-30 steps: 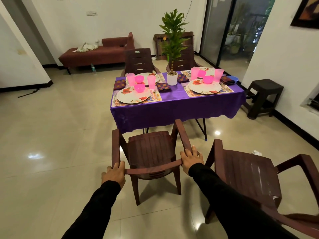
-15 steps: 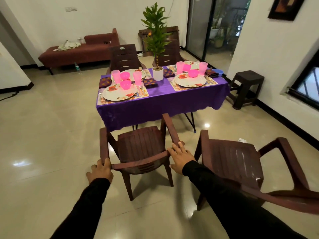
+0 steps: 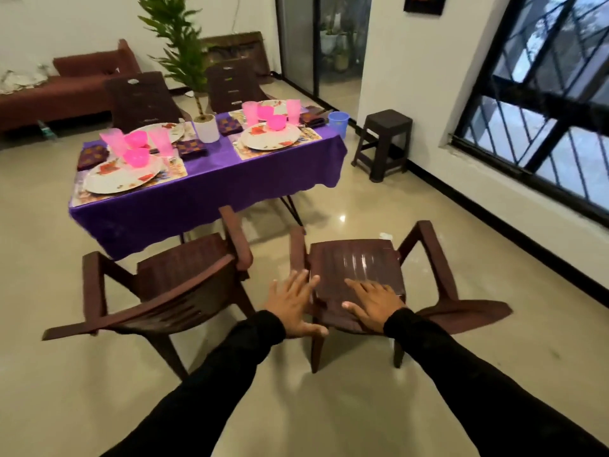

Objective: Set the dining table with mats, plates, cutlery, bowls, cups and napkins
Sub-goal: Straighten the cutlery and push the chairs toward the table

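My left hand (image 3: 290, 301) and right hand (image 3: 374, 303) hover flat over the back of the right chair (image 3: 356, 268). The fingers of both are spread straight, gripping nothing; I can't tell whether the palms actually touch the backrest. The desk (image 3: 211, 189) looks fully laid: near plate (image 3: 122, 176) on its mat, far plate (image 3: 270, 137), pink bowls (image 3: 136, 157), pink cups (image 3: 161, 141), folded napkins (image 3: 192, 148). Cutlery is too blurred to confirm.

My worry is the push. If I shove this chair forward from the top of the backrest, I judge it could tip or skid on the glossy floor (image 3: 428, 291), and its front could catch the cloth's hanging edge or a desk leg. A jolt there could topple the tall light cups or the plant pot (image 3: 207, 128) standing between the settings. The blue cup (image 3: 338, 122) sits at the far right corner, right at the edge, and I'd expect it to go first.

Room is tight on the left: the left chair (image 3: 171, 285) stands just beside, armrests near each other, so any swing that way risks a clash. To the right there is open floor up to the wall, with a stool (image 3: 384, 140) well ahead near the desk's corner. Straight ahead, bare floor lies between the chair and the desk's overhang.
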